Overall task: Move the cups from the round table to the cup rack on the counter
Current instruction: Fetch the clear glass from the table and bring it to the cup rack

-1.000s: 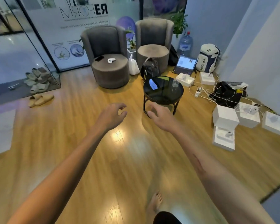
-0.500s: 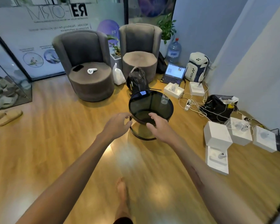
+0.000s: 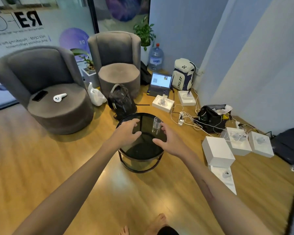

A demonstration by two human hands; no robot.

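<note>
Cup [image 3: 156, 123]: one clear glass cup stands upright on the far right part of the round table [image 3: 143, 150], a low table with a dark glass top and a dark ring frame, set on a wooden floor [image 3: 41, 167].

Two grey round armchairs [image 3: 58, 99] stand beyond the table, by a glazed wall. The nearer armchair seat carries a black phone [image 3: 40, 95] and a white controller [image 3: 59, 97], apart from each other. A black backpack [image 3: 121, 102] sits on the floor just behind the table. An open laptop [image 3: 159, 83], a white backpack [image 3: 183, 74] and a water bottle [image 3: 155, 57] stand near the blue wall. White boxes [image 3: 217, 153] and tangled cables [image 3: 188, 116] lie to the right.

Left hand [image 3: 126, 133]: extended over the table top, fingers spread and loosely curved, holding nothing.

Right hand [image 3: 170, 141]: extended over the table top, fingers relaxed and slightly curved, holding nothing; its fingertips [image 3: 163, 128] are just beside the cup, contact not discernible.
</note>
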